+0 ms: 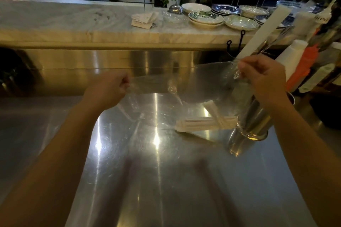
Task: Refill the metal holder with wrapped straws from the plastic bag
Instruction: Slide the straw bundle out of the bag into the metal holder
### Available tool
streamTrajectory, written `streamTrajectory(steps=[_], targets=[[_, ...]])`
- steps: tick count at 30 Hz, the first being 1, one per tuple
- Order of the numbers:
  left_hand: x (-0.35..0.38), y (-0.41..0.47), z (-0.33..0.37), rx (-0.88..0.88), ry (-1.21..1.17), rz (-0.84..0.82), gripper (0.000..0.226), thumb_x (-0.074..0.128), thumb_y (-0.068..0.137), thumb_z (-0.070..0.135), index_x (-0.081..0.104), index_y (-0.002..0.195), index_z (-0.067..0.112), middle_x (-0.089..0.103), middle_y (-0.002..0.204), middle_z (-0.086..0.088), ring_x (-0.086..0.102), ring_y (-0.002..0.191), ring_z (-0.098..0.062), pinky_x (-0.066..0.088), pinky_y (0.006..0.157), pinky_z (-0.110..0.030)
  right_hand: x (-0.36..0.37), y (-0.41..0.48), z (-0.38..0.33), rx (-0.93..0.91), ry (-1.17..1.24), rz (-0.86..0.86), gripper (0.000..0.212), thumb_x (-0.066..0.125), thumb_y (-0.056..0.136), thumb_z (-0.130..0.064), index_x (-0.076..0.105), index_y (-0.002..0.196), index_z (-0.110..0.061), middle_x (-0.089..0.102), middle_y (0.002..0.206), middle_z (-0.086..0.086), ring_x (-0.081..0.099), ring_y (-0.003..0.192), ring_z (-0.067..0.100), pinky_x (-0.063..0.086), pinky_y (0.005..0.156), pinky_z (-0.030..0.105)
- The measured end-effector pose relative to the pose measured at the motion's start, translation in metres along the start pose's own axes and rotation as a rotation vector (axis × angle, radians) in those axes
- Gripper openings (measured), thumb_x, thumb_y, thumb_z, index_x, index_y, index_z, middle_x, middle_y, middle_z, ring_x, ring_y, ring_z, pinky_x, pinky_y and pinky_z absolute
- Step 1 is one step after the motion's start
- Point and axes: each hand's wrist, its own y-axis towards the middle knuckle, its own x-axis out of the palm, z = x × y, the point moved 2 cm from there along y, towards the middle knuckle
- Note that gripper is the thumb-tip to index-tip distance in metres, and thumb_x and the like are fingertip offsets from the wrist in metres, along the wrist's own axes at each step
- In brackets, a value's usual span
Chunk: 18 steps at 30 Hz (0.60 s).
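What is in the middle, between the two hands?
In the head view, the clear plastic bag stretches between the left hand and the right hand, both pinching it. A few wrapped straws lie at its bottom near the metal holder.

Both bare forearms stretched forward and spread apart, left hand [108, 88] clenched in a fist with knuckles up, right hand [265, 77] raised a little higher, fingers [243, 66] curled inward and pinched tight.
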Motion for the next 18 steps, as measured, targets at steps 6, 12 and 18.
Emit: streamTrajectory(steps=[6, 12, 18], targets=[[0.008, -0.001, 0.021, 0.037, 0.041, -0.119, 0.065, 0.071, 0.076, 0.036, 0.04, 0.13, 0.02, 0.05, 0.133, -0.012, 0.048, 0.118, -0.031, 0.041, 0.097, -0.051, 0.007, -0.01, 0.009, -0.012, -0.027, -0.142, 0.012, 0.056, 0.087, -0.008, 0.062, 0.093, -0.016, 0.063, 0.077, 0.001, 0.06, 0.073, 0.005, 0.051, 0.071, 0.015], [0.026, 0.003, 0.076, 0.282, -0.08, 0.013, 0.085, 0.064, 0.071, 0.056, 0.02, 0.14, 0.033, 0.037, 0.146, -0.004, 0.032, 0.133, -0.025, 0.017, 0.109, -0.048, -0.003, -0.011, 0.007, 0.016, 0.159, 0.0, 0.02, 0.059, 0.086, -0.013, 0.065, 0.084, -0.031, 0.069, 0.071, -0.019, 0.064, 0.069, 0.002, 0.051, 0.068, 0.013], [0.033, 0.012, 0.102, 0.372, -0.011, -0.053, 0.024, 0.056, 0.087, 0.039, 0.06, 0.106, 0.025, 0.067, 0.098, 0.0, 0.055, 0.104, -0.02, 0.013, 0.105, -0.041, -0.012, -0.023, 0.01, 0.047, 0.201, 0.017, 0.023, 0.061, 0.085, -0.018, 0.068, 0.08, -0.039, 0.069, 0.07, -0.017, 0.063, 0.067, 0.001, 0.051, 0.065, 0.012]])
